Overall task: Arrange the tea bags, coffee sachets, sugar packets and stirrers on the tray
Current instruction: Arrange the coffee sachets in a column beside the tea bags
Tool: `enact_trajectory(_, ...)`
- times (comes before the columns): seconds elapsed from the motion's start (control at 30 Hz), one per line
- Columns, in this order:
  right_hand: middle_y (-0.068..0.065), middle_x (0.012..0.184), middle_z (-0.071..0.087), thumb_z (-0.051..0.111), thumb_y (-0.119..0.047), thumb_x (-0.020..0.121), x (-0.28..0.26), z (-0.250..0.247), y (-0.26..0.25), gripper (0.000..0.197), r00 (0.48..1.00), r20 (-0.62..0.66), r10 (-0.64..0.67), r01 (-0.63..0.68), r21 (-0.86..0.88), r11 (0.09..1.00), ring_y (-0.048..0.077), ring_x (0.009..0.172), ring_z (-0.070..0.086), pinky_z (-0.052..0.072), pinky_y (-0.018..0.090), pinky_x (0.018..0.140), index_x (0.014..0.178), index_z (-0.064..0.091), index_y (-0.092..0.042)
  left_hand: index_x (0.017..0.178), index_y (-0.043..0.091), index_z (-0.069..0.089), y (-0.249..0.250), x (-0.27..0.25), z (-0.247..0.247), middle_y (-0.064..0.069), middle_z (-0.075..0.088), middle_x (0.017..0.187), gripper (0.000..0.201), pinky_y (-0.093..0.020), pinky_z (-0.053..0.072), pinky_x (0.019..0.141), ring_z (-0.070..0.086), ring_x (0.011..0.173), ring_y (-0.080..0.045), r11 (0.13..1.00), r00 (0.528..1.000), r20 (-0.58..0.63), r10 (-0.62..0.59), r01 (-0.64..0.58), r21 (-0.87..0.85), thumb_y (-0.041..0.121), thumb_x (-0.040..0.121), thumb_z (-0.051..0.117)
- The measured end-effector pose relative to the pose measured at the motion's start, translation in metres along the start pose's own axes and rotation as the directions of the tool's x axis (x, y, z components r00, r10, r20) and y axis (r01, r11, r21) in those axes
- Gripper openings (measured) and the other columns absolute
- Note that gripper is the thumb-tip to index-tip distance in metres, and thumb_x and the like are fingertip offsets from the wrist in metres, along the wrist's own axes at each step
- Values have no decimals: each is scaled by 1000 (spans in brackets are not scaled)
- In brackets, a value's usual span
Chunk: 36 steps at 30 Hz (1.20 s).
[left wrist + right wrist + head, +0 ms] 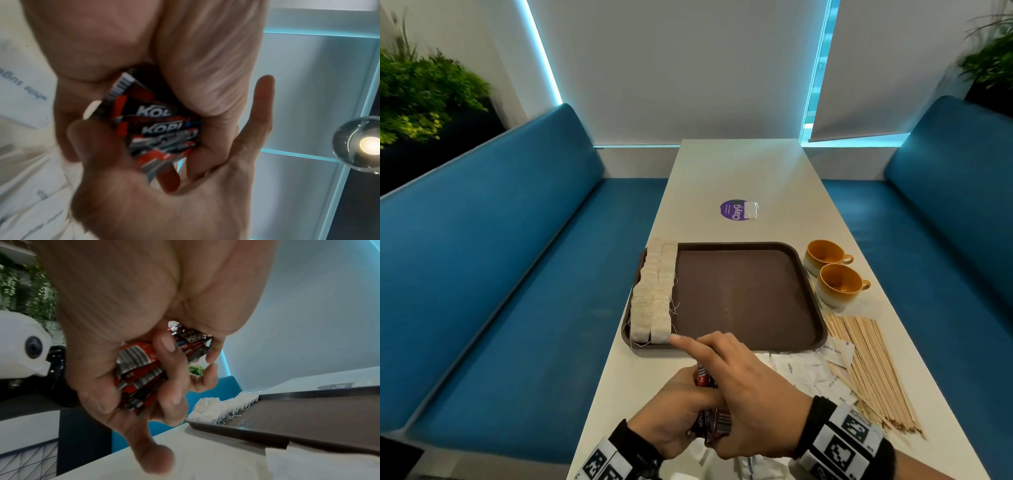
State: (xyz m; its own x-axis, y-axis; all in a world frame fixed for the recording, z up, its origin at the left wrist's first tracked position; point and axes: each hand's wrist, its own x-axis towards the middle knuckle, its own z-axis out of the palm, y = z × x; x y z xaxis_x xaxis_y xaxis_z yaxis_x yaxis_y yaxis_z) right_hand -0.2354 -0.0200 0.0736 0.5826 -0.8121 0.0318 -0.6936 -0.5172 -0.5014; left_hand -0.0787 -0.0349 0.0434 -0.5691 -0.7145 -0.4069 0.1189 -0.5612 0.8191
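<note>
Near the counter's [739, 178] front edge: left hand [674, 407], grip clenched round a bundle of red-and-black coffee sachets [705, 378]; right hand [748, 394] also grasping the bundle, forefinger extended toward two rows of pale paper tea bags [654, 294] on the brown plastic tray [743, 294]. White sugar packets [804, 371] and wooden stirrers [873, 370] lie right.
</note>
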Motion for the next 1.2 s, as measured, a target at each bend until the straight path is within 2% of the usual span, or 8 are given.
enact_trajectory(0.17,-14,141,28,94,-42,62,-2,-1,4,138,999,31,-16,14,53,998,7,127,32,39,27,112,155,-8,-56,93,11,75,1,-3,0,-24,63,99,18,-47,52,76,63,98,-42,998,999,39,-29,27,51,0,79,69)
enact_trajectory(0.3,-26,153,15,96,-58,53,-6,-11,11,138,997,-60,50,-37,210,977,0,145,17,21,27,122,152,0,-61,107,8,71,3,-2,-3,-25,66,106,24,-55,57,72,62,94,-44,1000,998,-57,23,-24,-15,5,84,78)
enact_trajectory(0.4,-26,145,35,88,-54,72,-8,-13,16,104,967,-188,170,-93,361,928,-3,137,38,38,23,115,150,20,-57,108,9,72,8,-5,-6,-20,68,99,29,-45,61,57,68,82,-39,998,993,-104,58,-59,-11,12,81,79)
enact_trajectory(0.47,-23,125,57,81,-45,84,-9,-12,23,66,931,-255,260,-136,417,899,0,117,58,53,27,98,140,44,-50,103,14,75,10,-7,-7,-21,73,100,27,-39,59,53,72,84,-43,996,989,-122,88,-84,35,15,77,82)
enact_trajectory(0.63,-9,96,76,75,-32,93,-14,-10,27,14,900,-183,397,-231,573,787,16,84,69,59,37,76,106,73,-35,99,24,77,8,-6,-10,-20,75,100,28,-28,53,46,72,85,-43,989,988,-98,120,-110,102,18,74,88)
enact_trajectory(0.87,7,75,74,72,-5,93,-21,-11,33,4,841,-159,517,-175,825,538,23,57,63,51,31,51,95,69,-4,102,21,77,-5,-1,-15,-23,70,89,37,-30,50,48,60,67,-34,965,956,-142,256,-244,98,35,69,87)
enact_trajectory(1.07,27,95,73,58,24,86,-28,-27,46,17,802,-307,512,89,909,406,38,93,70,61,41,77,81,66,10,84,20,72,-10,-2,-24,-18,58,76,22,-35,52,54,55,75,-31,961,928,-251,276,-267,71,30,74,90)
enact_trajectory(1.2,30,95,67,49,6,68,-31,-26,49,14,861,-266,434,153,948,279,35,88,61,56,40,76,75,62,8,89,9,67,-5,-4,-21,-20,72,92,23,-37,54,54,63,76,-32,954,914,-272,299,-285,91,28,79,76)
